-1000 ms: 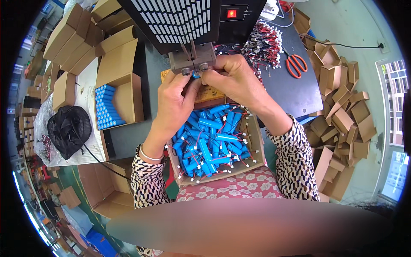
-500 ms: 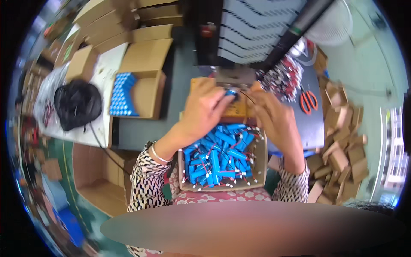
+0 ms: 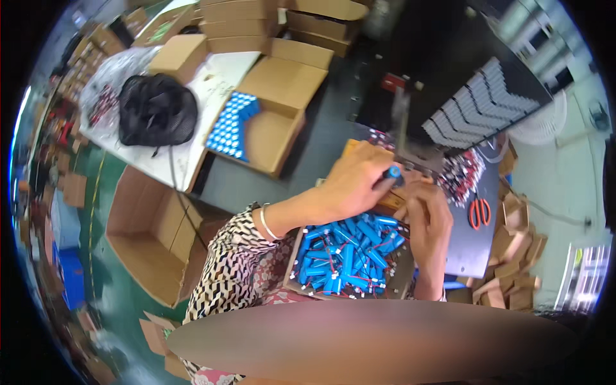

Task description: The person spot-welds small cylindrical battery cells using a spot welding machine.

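Note:
My left hand (image 3: pixel 356 183) is closed on a blue cylindrical battery cell (image 3: pixel 393 172), its round end showing between thumb and fingers. Close by on the right, my right hand (image 3: pixel 428 218) has its fingers pinched together; what they hold is hidden. Both hands are just in front of a metal block (image 3: pixel 418 160) at the foot of a black machine with slanted pale slots (image 3: pixel 481 106). Under the hands, an orange-yellow block (image 3: pixel 390 202) partly shows. Below, a cardboard box on my lap holds many blue cells (image 3: pixel 350 256) with red and black wires and white connectors.
Orange-handled scissors (image 3: pixel 479 213) and a heap of wire leads (image 3: pixel 463 176) lie on the table's right. To the left stands an open carton (image 3: pixel 292 131) with blue cells in rows, beside a black bag (image 3: pixel 158 110). Cardboard pieces (image 3: pixel 513 282) pile up at right.
The view has swung, so the scene sits further right and is tilted. My left hand still grips the blue cell, now with its end toward me. The dark wire between the hands no longer shows.

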Demonstrator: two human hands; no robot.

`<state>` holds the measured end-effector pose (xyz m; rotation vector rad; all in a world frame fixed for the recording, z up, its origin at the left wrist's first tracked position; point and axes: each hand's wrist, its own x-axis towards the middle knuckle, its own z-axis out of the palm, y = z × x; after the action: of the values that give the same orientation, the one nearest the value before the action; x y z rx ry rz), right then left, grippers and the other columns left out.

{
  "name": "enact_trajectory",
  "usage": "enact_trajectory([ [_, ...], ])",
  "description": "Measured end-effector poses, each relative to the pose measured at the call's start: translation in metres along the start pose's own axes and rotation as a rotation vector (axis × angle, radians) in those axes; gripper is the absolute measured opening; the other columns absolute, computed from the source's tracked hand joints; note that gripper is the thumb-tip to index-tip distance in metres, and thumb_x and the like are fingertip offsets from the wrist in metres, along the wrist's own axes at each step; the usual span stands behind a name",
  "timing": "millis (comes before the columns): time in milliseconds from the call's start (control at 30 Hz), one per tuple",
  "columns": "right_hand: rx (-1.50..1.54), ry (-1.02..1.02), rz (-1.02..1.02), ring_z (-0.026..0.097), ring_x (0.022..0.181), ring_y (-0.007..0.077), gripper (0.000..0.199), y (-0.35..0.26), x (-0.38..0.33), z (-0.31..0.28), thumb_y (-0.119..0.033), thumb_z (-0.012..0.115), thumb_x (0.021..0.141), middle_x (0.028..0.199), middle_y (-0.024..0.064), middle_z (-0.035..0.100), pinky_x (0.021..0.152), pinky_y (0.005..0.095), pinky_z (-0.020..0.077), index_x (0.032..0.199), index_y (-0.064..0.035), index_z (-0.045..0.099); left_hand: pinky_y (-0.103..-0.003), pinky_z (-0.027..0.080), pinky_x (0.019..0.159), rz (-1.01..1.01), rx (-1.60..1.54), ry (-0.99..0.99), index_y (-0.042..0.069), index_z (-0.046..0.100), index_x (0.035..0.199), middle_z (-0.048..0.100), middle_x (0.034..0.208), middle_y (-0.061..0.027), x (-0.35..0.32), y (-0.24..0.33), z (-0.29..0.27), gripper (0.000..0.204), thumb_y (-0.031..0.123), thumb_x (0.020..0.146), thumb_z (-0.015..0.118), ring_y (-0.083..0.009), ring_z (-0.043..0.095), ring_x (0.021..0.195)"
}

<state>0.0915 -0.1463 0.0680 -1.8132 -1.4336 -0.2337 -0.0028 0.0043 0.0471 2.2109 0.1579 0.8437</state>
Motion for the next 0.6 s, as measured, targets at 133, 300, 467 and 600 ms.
enact_trajectory([
  [133,0.751,-0.070,0.514,0.048,0.063,0.0030,0.009,0.006,0.005,0.006,-0.004,0.054,0.091,0.079,0.0009,0.055,0.052,0.0191,0.0375,0.094,0.0032,0.059,-0.044,0.045,0.079,0.004,0.048,-0.003,0.001,0.063,0.087,0.060,0.092,-0.0164,0.003,-0.006,0.005,0.014,0.005,0.075,0.067,-0.0370,0.056,0.089],
  [300,0.683,-0.064,0.617,0.046,0.059,0.0035,0.012,0.012,0.017,0.008,-0.008,0.059,0.088,0.071,0.0016,0.057,0.050,0.0206,0.0366,0.091,0.0040,0.061,-0.039,0.048,0.080,0.034,0.007,-0.040,0.001,0.064,0.099,0.060,0.105,-0.0173,0.007,-0.006,0.004,0.021,-0.003,0.077,0.063,-0.0370,0.060,0.092],
  [467,0.553,-0.058,0.535,0.049,0.054,0.0098,0.018,0.010,0.022,0.012,-0.011,0.063,0.084,0.062,0.0088,0.056,0.050,0.0277,0.0396,0.081,0.0060,0.059,-0.039,0.048,0.077,0.032,0.007,-0.061,0.002,0.062,0.104,0.060,0.104,-0.0172,0.003,-0.004,0.006,0.028,-0.006,0.077,0.062,-0.0370,0.059,0.092],
  [600,0.553,-0.063,0.507,0.049,0.054,0.0108,0.019,0.014,0.020,0.016,-0.012,0.063,0.084,0.059,0.0082,0.055,0.050,0.0292,0.0390,0.078,0.0058,0.058,-0.039,0.048,0.077,0.002,-0.025,-0.052,0.002,0.061,0.105,0.060,0.103,-0.0169,-0.002,-0.004,0.007,0.030,-0.007,0.077,0.062,-0.0371,0.059,0.092],
])
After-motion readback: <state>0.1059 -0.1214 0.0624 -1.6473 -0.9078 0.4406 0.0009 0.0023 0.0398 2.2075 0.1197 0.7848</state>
